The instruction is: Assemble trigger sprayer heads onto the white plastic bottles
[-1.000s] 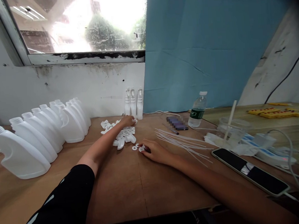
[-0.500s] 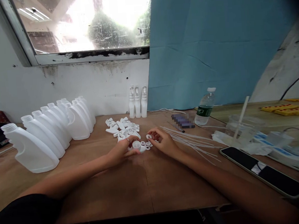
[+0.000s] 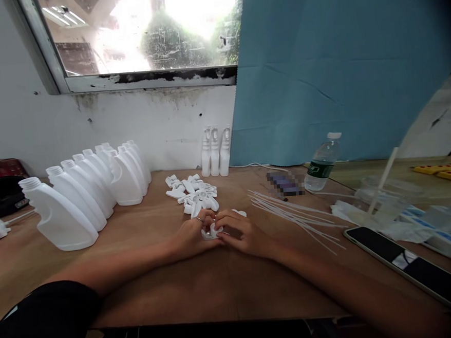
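Note:
My left hand (image 3: 193, 235) and my right hand (image 3: 241, 235) meet at the middle of the wooden table (image 3: 187, 290), fingers curled together around a small white plastic part (image 3: 210, 232). A ring shows on a left finger. Just behind the hands lies a heap of white spray-trigger parts (image 3: 192, 192). A small white ring-shaped piece (image 3: 239, 212) lies beside my right hand.
A row of white handled bottles (image 3: 91, 188) stands at the left. Three white spray heads (image 3: 216, 151) stand against the wall. Thin white tubes (image 3: 290, 213) lie at the right, with a water bottle (image 3: 321, 163), a phone (image 3: 405, 262) and clear plastic packaging (image 3: 390, 198).
My left hand came back from the parts heap with a white piece. Both hands have closed together on it nearer to me. The view has shifted left.

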`<state>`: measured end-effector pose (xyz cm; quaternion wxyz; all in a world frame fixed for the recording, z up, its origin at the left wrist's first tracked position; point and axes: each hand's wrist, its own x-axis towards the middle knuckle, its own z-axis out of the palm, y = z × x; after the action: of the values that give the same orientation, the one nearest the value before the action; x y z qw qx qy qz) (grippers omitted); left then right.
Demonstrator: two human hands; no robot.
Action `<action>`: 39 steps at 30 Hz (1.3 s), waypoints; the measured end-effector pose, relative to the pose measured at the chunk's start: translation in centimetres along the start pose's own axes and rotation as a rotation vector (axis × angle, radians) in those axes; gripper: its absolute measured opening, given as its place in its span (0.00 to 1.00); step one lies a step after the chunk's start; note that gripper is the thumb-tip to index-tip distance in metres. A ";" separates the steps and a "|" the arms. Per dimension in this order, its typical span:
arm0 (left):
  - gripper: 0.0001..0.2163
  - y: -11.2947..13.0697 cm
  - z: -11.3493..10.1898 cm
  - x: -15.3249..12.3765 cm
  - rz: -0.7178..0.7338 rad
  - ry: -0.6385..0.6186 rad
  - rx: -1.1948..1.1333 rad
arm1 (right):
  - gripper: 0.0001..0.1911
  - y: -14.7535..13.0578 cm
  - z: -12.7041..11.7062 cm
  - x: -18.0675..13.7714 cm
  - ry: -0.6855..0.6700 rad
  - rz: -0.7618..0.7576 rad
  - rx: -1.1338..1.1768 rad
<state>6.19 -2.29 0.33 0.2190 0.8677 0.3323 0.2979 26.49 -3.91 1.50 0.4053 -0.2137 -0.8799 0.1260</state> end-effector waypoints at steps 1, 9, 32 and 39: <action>0.18 -0.1 0.0 0.0 0.007 0.005 0.008 | 0.06 0.1 0.0 -0.1 -0.017 -0.006 -0.006; 0.24 -1.0 -0.3 -0.3 0.179 -0.015 0.101 | 0.10 0.4 -1.1 -0.4 -0.134 -0.050 -0.161; 0.15 -2.3 -0.5 -0.1 0.460 0.038 0.172 | 0.06 0.7 -0.1 -0.5 -0.135 -0.012 -0.062; 0.14 -2.1 -0.5 -0.2 0.462 0.039 0.198 | 0.10 0.8 -1.9 -0.1 -0.169 0.059 -0.144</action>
<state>4.78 -0.86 -0.59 0.0524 0.9319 0.1569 0.3228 28.21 -3.20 2.32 0.3094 -0.2568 -0.9110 0.0919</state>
